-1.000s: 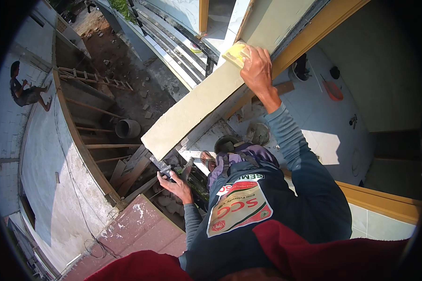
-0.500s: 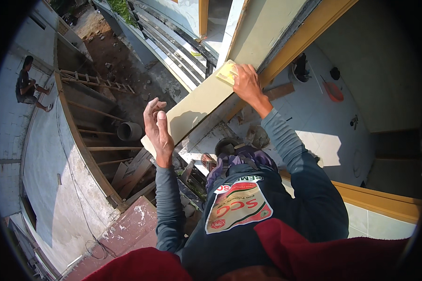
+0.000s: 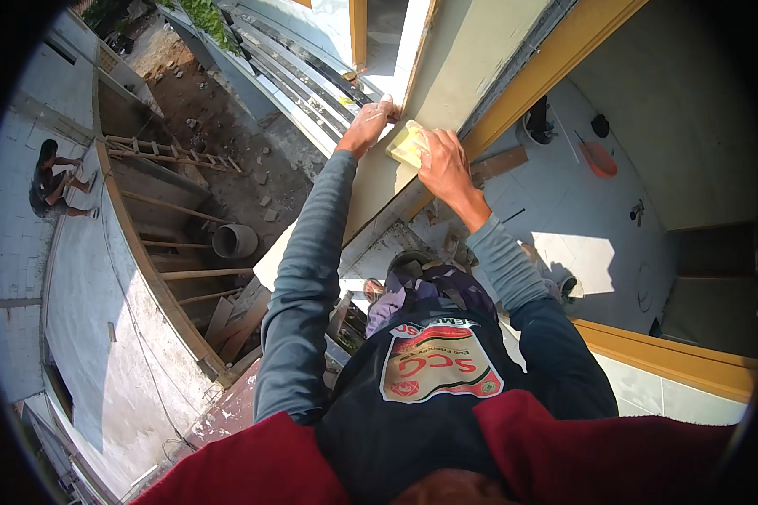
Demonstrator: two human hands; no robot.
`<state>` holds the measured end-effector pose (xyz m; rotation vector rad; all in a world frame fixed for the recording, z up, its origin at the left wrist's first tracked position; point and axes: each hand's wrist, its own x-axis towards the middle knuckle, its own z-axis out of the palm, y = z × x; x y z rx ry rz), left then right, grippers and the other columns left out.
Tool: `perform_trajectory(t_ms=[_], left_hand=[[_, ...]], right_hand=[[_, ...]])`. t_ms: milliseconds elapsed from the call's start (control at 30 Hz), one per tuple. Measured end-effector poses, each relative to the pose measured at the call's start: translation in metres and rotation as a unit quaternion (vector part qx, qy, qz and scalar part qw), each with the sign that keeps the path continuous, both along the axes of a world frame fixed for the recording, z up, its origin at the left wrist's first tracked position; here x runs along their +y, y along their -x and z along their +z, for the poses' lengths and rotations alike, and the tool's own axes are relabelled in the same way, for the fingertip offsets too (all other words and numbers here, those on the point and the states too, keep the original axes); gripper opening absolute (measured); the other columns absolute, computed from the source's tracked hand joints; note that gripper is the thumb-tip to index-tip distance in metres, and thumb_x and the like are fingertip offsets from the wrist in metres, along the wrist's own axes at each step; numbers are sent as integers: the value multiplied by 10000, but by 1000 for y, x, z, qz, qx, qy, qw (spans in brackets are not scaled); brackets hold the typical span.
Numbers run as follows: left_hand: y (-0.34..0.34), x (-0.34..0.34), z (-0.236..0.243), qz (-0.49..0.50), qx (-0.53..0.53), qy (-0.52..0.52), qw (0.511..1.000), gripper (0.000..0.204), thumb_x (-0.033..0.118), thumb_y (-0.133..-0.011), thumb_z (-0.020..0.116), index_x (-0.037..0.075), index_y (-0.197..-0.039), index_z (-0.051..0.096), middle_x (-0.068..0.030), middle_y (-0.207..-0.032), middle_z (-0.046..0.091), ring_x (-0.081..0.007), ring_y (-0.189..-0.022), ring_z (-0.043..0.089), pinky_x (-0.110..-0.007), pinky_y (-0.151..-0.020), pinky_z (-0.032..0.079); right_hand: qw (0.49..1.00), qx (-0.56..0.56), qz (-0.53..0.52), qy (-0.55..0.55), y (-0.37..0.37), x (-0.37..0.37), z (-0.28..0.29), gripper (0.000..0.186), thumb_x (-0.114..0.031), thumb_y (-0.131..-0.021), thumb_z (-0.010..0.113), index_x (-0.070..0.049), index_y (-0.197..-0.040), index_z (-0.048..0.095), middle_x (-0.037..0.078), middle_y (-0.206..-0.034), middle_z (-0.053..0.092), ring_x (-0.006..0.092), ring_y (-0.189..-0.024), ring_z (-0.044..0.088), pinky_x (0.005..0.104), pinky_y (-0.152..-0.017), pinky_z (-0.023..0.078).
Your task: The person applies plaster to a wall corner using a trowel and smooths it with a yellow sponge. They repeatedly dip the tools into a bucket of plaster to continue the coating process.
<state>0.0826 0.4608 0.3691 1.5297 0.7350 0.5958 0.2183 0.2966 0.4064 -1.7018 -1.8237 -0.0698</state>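
My right hand grips a pale yellow, flat rectangular pad by its near side. The pad lies against the cream ledge, close to where it meets the upright cream wall. My left hand is stretched forward to that same corner, left of the pad. Its fingers are curled together at the wall's edge, and whatever they may hold is hidden. Whitish smears mark the fingers. My left forearm covers much of the ledge's near part.
Yellow-brown frame timber runs beside the wall. Right of it, a tiled floor lies below with an orange basin and a bucket. On the left are a drop with wooden poles, a grey cylinder and a seated person.
My left hand has moved from above the ledge's near end forward to the wall corner, its fingers curling in. The pad in my right hand has tilted and shifted slightly nearer.
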Motion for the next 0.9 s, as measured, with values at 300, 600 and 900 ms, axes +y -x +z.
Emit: perform_trajectory(t_ms=[300, 600, 900], left_hand=[[-3, -6, 17, 23, -33, 54, 998, 548, 392, -1064, 370, -57, -907, 643, -124, -946, 668, -212, -917, 617, -352, -926, 482], [2, -3, 17, 4, 17, 14, 1000, 566, 405, -1054, 371, -67, -969, 672, -158, -988, 690, -247, -968, 648, -358, -942, 476], [3, -2, 11, 11, 13, 20, 1000, 591, 427, -1056, 357, -68, -986, 672, -167, -1032, 700, -249, -982, 647, -372, -949, 462]], right_hand=[[997, -67, -37, 21, 6, 30, -5, 278, -20, -744, 637, 58, -1011, 644, 204, -947, 646, 352, -946, 589, 430, -853, 480], [994, 60, 68, 63, 12, -2, 18, 328, -7, -784, 626, 59, -1105, 647, 234, -999, 672, 407, -956, 609, 468, -894, 476], [997, -61, -36, 31, 13, 28, -2, 359, -7, -739, 647, 69, -1090, 645, 216, -958, 660, 371, -911, 597, 439, -838, 486]])
